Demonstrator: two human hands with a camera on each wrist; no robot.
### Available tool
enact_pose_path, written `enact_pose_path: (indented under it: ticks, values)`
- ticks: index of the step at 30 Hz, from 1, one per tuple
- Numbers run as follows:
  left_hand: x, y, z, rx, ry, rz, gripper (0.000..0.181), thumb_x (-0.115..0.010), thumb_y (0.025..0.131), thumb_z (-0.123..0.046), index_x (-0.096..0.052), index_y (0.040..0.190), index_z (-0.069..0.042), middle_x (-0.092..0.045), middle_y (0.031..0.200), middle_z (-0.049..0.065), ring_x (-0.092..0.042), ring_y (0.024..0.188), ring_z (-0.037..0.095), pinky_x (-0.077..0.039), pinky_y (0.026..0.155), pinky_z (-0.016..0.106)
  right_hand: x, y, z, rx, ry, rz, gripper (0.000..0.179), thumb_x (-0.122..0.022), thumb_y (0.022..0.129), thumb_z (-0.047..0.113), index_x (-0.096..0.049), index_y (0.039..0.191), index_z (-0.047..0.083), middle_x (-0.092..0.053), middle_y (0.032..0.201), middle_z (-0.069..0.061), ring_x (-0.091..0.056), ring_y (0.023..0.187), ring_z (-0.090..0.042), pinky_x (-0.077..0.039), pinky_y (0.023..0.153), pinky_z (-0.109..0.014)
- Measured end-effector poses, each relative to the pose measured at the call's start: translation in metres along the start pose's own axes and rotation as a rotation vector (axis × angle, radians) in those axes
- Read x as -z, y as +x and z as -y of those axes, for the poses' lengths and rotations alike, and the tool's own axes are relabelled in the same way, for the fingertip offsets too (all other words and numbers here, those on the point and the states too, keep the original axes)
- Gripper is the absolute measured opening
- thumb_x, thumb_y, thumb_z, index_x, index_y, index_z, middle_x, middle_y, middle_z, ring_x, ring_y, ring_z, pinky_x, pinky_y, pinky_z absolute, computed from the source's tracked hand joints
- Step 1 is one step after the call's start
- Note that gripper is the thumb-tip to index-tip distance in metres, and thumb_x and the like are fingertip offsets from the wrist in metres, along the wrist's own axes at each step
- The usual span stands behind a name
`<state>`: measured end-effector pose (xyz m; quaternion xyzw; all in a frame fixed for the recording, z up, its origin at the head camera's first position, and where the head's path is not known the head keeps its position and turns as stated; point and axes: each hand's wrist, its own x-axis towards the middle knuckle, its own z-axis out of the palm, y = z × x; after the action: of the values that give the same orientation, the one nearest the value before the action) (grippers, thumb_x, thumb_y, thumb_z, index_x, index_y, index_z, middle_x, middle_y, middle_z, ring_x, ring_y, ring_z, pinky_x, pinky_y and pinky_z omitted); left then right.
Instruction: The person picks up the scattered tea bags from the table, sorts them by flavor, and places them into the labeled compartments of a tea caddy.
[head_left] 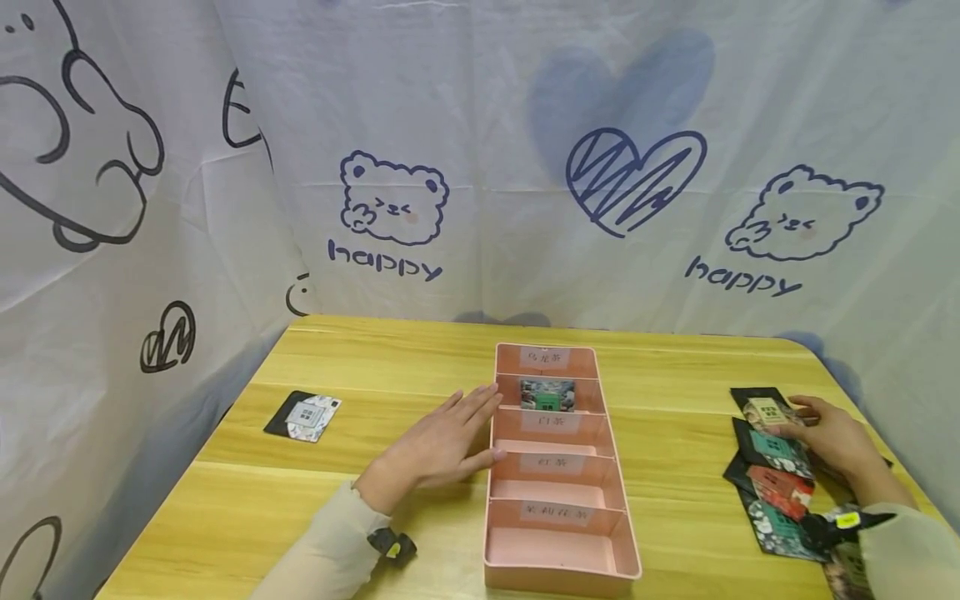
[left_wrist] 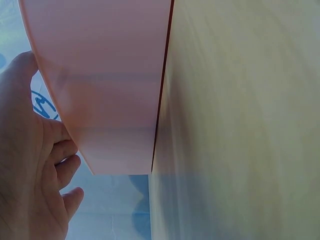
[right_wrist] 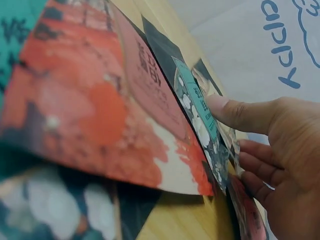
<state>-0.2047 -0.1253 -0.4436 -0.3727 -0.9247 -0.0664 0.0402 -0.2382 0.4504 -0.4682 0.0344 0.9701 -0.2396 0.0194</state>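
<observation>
A long pink divided box (head_left: pixel 562 557) stands mid-table, with a paper label in each compartment. In its second compartment from the back is a tea sachet (head_left: pixel 547 396) with a green label. My left hand (head_left: pixel 442 442) rests against the box's left rim, fingers extended; the left wrist view shows the fingertips at the rim of the pink wall (left_wrist: pixel 110 90). At the right, my right hand (head_left: pixel 843 442) pinches the edge of a black tea sachet with a beige label (head_left: pixel 763 411), at the back of an overlapping row of sachets. Its thumb (right_wrist: pixel 230 110) lies over that sachet's face.
Below that sachet lie a green-labelled sachet (head_left: pixel 780 450), a red one (head_left: pixel 782 490) and another green-labelled one (head_left: pixel 776 525), partly under the right wrist. A single white-and-black sachet (head_left: pixel 311 415) lies at the left. A printed white curtain (head_left: pixel 480 167) hangs behind the wooden table (head_left: pixel 397 358).
</observation>
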Motion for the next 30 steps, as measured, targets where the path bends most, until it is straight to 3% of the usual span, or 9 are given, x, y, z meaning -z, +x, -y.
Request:
enact_pose_path:
  ticks: [6, 10, 12, 14, 17, 23, 27, 30]
  values:
    - [0.000, 0.001, 0.000, -0.009, 0.001, -0.014, 0.084, -0.026, 0.099, -0.064, -0.021, 0.156, -0.003, -0.016, 0.162, 0.012, -0.019, 0.147, 0.026, -0.013, 0.120, 0.042, -0.003, 0.002, -0.004, 0.027, 0.014, -0.031, 0.085, -0.069, 0.091, 0.043, -0.034, 0.138, -0.020, -0.049, 0.117, -0.043, -0.052, 0.099, -0.054, -0.051, 0.072, -0.057]
    - [0.000, 0.001, 0.000, -0.005, 0.000, -0.013, 0.083, -0.026, 0.099, -0.064, -0.020, 0.156, -0.004, -0.015, 0.162, 0.011, -0.017, 0.148, 0.025, -0.011, 0.120, 0.041, -0.003, 0.001, -0.005, 0.043, 0.024, -0.040, 0.086, -0.068, 0.091, 0.043, -0.034, 0.138, -0.021, -0.055, 0.102, -0.033, -0.054, 0.077, -0.035, -0.048, 0.061, -0.041]
    - [-0.001, 0.001, 0.000, -0.003, -0.001, -0.009, 0.083, -0.026, 0.099, -0.065, -0.019, 0.156, -0.004, -0.015, 0.163, 0.010, -0.016, 0.148, 0.024, -0.011, 0.120, 0.040, -0.004, 0.000, -0.005, 0.057, 0.023, -0.047, 0.070, -0.067, 0.092, 0.042, -0.047, 0.126, -0.016, -0.052, 0.085, -0.024, -0.047, 0.067, -0.026, -0.040, 0.055, -0.034]
    - [-0.001, 0.001, 0.000, -0.005, -0.003, -0.008, 0.083, -0.025, 0.099, -0.065, -0.019, 0.156, -0.004, -0.015, 0.163, 0.011, -0.016, 0.148, 0.024, -0.011, 0.120, 0.040, -0.005, -0.002, -0.005, 0.075, 0.033, -0.056, 0.050, -0.066, 0.094, 0.040, -0.053, 0.101, -0.008, -0.044, 0.073, -0.014, -0.039, 0.060, -0.021, -0.032, 0.052, -0.031]
    - [-0.001, 0.001, 0.000, -0.012, -0.006, -0.009, 0.083, -0.025, 0.100, -0.064, -0.019, 0.156, -0.004, -0.016, 0.162, 0.012, -0.017, 0.148, 0.025, -0.012, 0.120, 0.041, -0.005, -0.004, -0.004, 0.095, 0.081, -0.062, 0.045, -0.064, 0.095, 0.036, -0.036, 0.078, 0.005, -0.034, 0.065, -0.005, -0.035, 0.054, -0.019, -0.027, 0.048, -0.030]
    - [0.000, 0.001, 0.000, -0.011, -0.013, -0.010, 0.084, -0.025, 0.099, -0.065, -0.020, 0.156, -0.003, -0.016, 0.162, 0.012, -0.017, 0.148, 0.026, -0.016, 0.120, 0.044, -0.002, -0.005, 0.003, 0.085, 0.188, -0.045, 0.040, -0.059, 0.099, 0.035, -0.038, 0.083, 0.005, -0.036, 0.067, -0.004, -0.040, 0.051, -0.019, -0.036, 0.043, -0.033]
    - [0.000, 0.001, 0.000, -0.009, -0.013, -0.005, 0.084, -0.024, 0.099, -0.065, -0.019, 0.156, -0.003, -0.015, 0.162, 0.011, -0.017, 0.148, 0.026, -0.015, 0.120, 0.044, 0.003, -0.005, 0.008, 0.066, 0.325, -0.013, 0.040, -0.059, 0.099, 0.036, -0.037, 0.087, 0.004, -0.034, 0.065, -0.002, -0.033, 0.042, -0.013, -0.038, 0.035, -0.037]
    - [0.000, 0.001, 0.000, -0.009, -0.011, -0.002, 0.084, -0.024, 0.099, -0.065, -0.019, 0.156, -0.003, -0.014, 0.163, 0.011, -0.017, 0.148, 0.025, -0.015, 0.120, 0.044, 0.007, -0.005, 0.015, 0.059, 0.385, 0.004, 0.039, -0.061, 0.097, 0.039, -0.046, 0.100, 0.002, -0.048, 0.071, -0.005, -0.029, 0.038, -0.010, -0.039, 0.033, -0.040]
